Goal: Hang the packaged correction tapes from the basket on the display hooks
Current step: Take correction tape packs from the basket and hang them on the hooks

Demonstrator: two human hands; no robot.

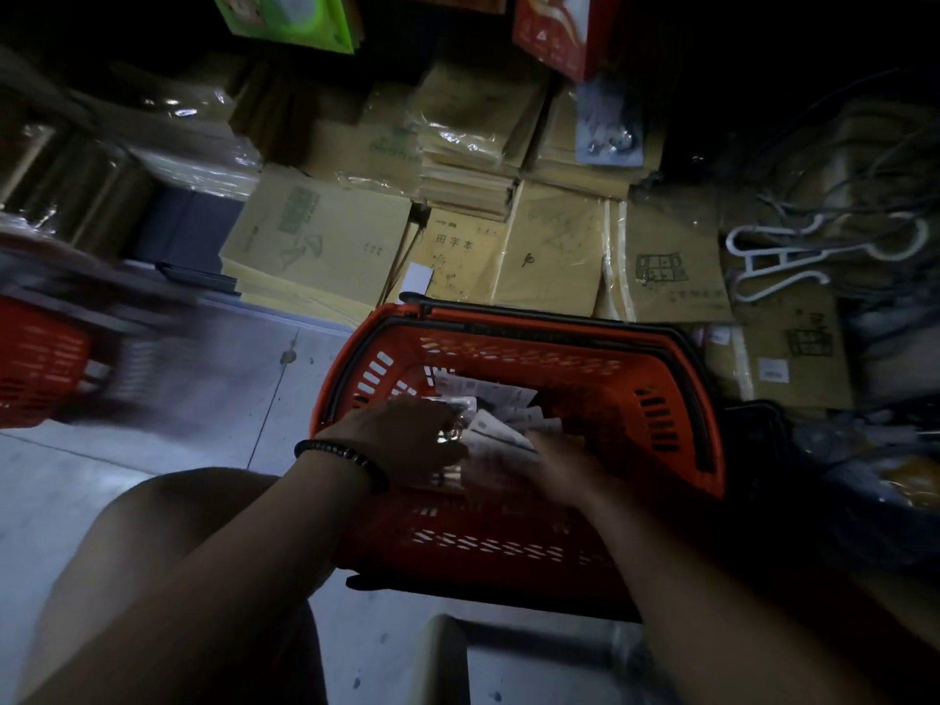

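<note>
An orange plastic basket with black handles stands on the floor in front of me. Several white packaged correction tapes lie in a loose pile inside it. My left hand, with a beaded bracelet at the wrist, reaches into the basket and its fingers curl round some packs at the pile's near side. My right hand is blurred and lies low in the basket on the same pile; its fingers are hard to make out. No display hooks are in view.
Stacks of brown exercise books line the floor beyond the basket. A second orange basket sits at the far left. White plastic hangers and loose wires lie at the right. My bare knee is at lower left on grey tiles.
</note>
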